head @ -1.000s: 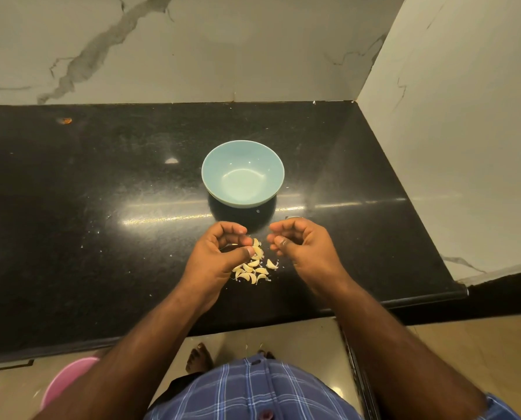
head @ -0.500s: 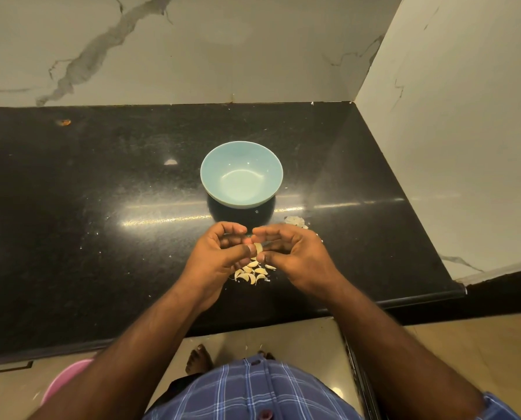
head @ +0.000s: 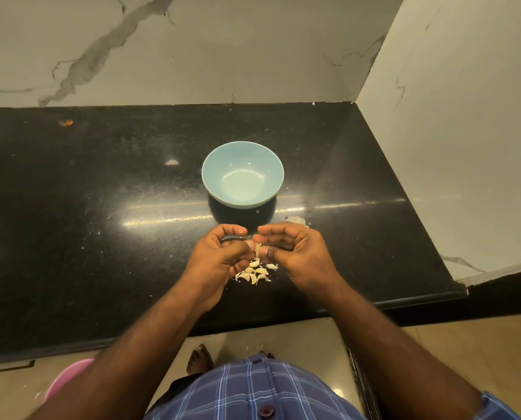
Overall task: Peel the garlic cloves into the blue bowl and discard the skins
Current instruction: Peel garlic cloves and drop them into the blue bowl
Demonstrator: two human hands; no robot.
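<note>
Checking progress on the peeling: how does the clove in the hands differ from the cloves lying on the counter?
The held clove is off the counter, pinched between both hands; the pile lies loose on the counter. The held clove is mostly hidden by fingers; the pile shows plainly. The held one is single; the pile holds several. All are pale, and none is in the bowl.

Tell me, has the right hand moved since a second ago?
Yes. The right hand has closed in leftward over the pile of garlic cloves, meeting the left hand to pinch one garlic clove.
</note>
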